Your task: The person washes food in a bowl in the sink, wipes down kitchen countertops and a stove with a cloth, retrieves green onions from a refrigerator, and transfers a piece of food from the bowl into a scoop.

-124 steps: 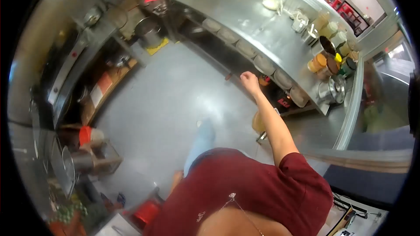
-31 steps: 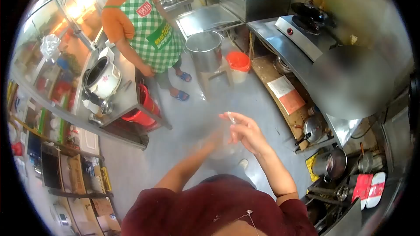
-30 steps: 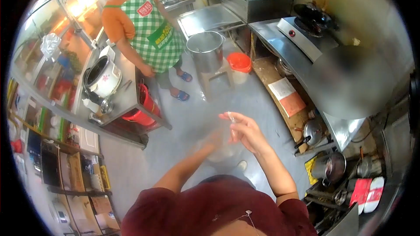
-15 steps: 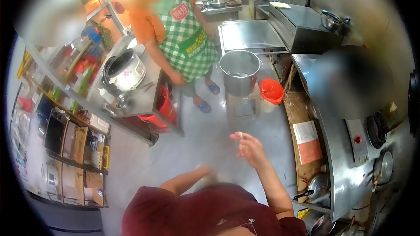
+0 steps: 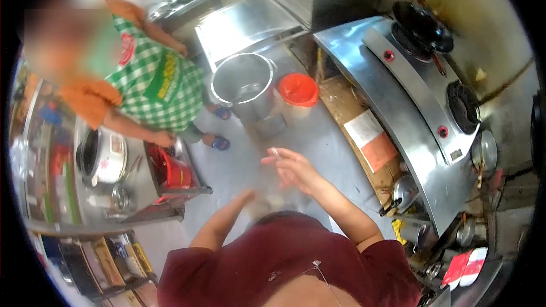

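In the head view my right hand (image 5: 293, 170) is raised in front of my body over the floor, its fingers loosely bent and apart. A small pale band-like thing (image 5: 276, 153) shows across one finger; it is too small to name. My left hand (image 5: 250, 197) hangs low in front of my waist, and blur hides its fingers. Ahead of my hands a large metal pot (image 5: 259, 105) stands near an orange-red bucket (image 5: 298, 90).
A person in a green checked apron (image 5: 156, 88) stands at the left, beside a counter bearing a white rice cooker (image 5: 108, 156). Along the right runs a steel stove counter (image 5: 392, 96) with a black wok (image 5: 429, 28). A shelf rack (image 5: 102, 261) stands at lower left.
My view has turned to the right, so the stove and wok show more fully and the other person appears farther left. My right hand stays raised, with similar loosely bent fingers.
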Available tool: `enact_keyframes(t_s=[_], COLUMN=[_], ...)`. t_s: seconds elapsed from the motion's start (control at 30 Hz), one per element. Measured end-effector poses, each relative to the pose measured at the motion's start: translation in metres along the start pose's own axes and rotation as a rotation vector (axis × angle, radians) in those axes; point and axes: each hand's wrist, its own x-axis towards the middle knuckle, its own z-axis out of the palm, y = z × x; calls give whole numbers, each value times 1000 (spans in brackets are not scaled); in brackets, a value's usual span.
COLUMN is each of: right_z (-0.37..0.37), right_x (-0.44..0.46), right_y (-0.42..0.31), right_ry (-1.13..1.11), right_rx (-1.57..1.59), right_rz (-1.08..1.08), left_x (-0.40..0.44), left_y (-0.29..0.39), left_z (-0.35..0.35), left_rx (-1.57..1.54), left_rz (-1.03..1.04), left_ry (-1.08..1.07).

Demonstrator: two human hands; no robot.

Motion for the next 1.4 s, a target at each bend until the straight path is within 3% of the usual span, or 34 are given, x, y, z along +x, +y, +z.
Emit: enact_keyframes(t_s=[0.17,0.37,0.53,0.67,0.77,0.87,1.0,1.1,1.3,1.4], right_z=[-25,-42,-56,-64,-61,-62,-76,-79,-92,-97], right_x=[-10,-46,-70,-72,-68,-63,-60,-61,-63,-65], right_y=[-35,-93,-135,-151,-158,-160,-163,-159,-152,-145], right_ry=[-48,-98,-23,6,42,60,48,88,209,245], right_rx=[100,-75,-196,-195,-167,-171,-185,-161,-221,-213], right_rz=[-49,-103,-165,-254,-295,-341,-338,-331,-321,-308], left_x=[16,14,20,-5,0,-29,51,19,72,68], left_y=[112,249,297,333,341,366,334,347,316,296], left_z=[-5,3,-16,-21,-20,-5,-7,-1,14,22], left_rx=[193,456,627,339,23,-11,-264,-39,217,-26], left_rz=[205,434,714,607,493,261,287,390,500,457], left_ry=[-143,-263,-219,-155,-190,-5,-335,-313,-305,-325])
